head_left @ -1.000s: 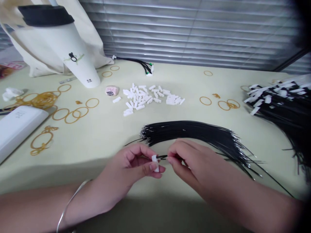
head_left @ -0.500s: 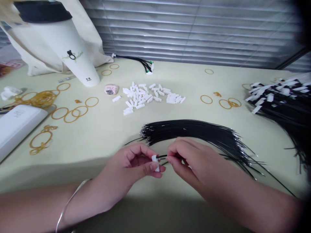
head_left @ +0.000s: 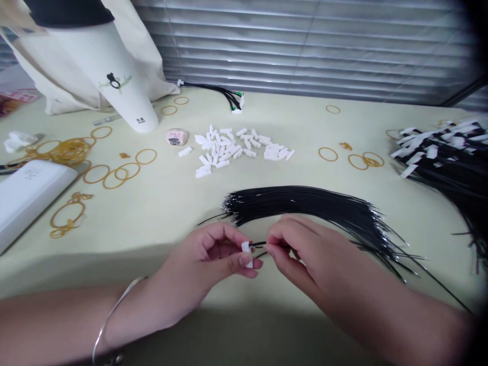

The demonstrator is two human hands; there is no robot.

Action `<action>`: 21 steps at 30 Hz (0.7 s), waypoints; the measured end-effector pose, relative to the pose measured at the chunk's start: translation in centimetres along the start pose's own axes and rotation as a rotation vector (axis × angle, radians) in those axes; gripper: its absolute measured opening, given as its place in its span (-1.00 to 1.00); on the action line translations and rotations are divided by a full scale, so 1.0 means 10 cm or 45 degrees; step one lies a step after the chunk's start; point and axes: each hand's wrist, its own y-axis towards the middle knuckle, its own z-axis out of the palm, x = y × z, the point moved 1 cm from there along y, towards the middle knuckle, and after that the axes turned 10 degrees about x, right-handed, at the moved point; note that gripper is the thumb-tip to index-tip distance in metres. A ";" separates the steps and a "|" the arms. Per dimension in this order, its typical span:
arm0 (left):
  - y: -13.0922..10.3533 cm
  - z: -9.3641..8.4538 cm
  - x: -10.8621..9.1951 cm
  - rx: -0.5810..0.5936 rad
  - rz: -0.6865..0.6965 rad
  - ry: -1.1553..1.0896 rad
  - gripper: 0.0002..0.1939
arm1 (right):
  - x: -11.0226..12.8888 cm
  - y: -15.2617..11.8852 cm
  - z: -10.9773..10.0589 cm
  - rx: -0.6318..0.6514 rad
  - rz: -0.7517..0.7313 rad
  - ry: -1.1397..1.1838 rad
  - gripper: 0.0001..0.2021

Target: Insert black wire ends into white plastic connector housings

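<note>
The left hand pinches a white connector, seemingly to steady it, while the right hand grips black wire at the connector's three o'clock.

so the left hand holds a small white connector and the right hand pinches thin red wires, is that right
The thin wires are black, not red, as the head view shows. The left hand does hold a small white connector, and the right hand pinches them.
</note>
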 end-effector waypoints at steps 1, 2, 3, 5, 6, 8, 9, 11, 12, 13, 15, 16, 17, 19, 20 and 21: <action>0.00 0.00 0.00 0.001 0.004 -0.008 -0.87 | 0.00 0.00 0.00 0.009 0.005 0.013 -0.85; 0.00 0.00 0.00 0.006 0.010 -0.019 -0.87 | 0.00 0.00 -0.01 0.019 0.012 0.025 -0.85; 0.00 0.00 0.00 0.005 0.011 -0.030 -0.86 | 0.00 0.00 -0.01 0.025 0.015 0.038 -0.84; 0.01 0.00 0.00 0.006 0.001 -0.051 -0.86 | 0.00 0.01 -0.01 0.024 0.019 0.060 -0.85; 0.01 -0.01 0.01 0.006 -0.004 -0.056 -0.86 | 0.00 0.02 -0.01 0.017 0.025 0.068 -0.85; 0.01 -0.01 0.01 0.011 -0.004 -0.055 -0.86 | 0.00 0.02 0.00 0.006 0.035 0.076 -0.86; 0.01 -0.01 0.02 0.011 0.000 -0.050 -0.86 | 0.00 0.03 0.00 0.004 0.035 0.077 -0.87; 0.01 -0.02 0.02 0.015 0.012 -0.044 -0.87 | -0.01 0.02 0.00 0.008 0.033 0.081 -0.87; 0.01 -0.02 0.02 0.018 0.014 -0.043 -0.87 | -0.01 0.02 0.00 0.012 0.026 0.085 -0.87; 0.00 -0.02 0.02 0.020 0.014 -0.045 -0.87 | -0.02 0.02 0.00 0.019 0.023 0.087 -0.87; 0.00 -0.02 0.02 0.026 0.013 -0.050 -0.88 | -0.02 0.01 0.00 0.039 0.017 0.091 -0.87; 0.00 -0.02 0.02 0.030 0.012 -0.046 -0.88 | -0.03 0.01 -0.01 0.048 0.020 0.093 -0.86; 0.00 -0.02 0.02 0.034 0.014 -0.042 -0.88 | -0.03 0.01 -0.01 0.057 0.026 0.096 -0.86; 0.00 -0.02 0.02 0.039 0.027 -0.030 -0.88 | -0.04 0.02 -0.01 0.062 0.027 0.105 -0.86; 0.00 -0.03 0.01 0.040 0.032 -0.022 -0.88 | -0.04 0.02 -0.01 0.057 0.023 0.107 -0.86; 0.01 -0.03 0.01 0.034 0.036 -0.017 -0.87 | -0.04 0.02 -0.01 0.058 0.022 0.107 -0.87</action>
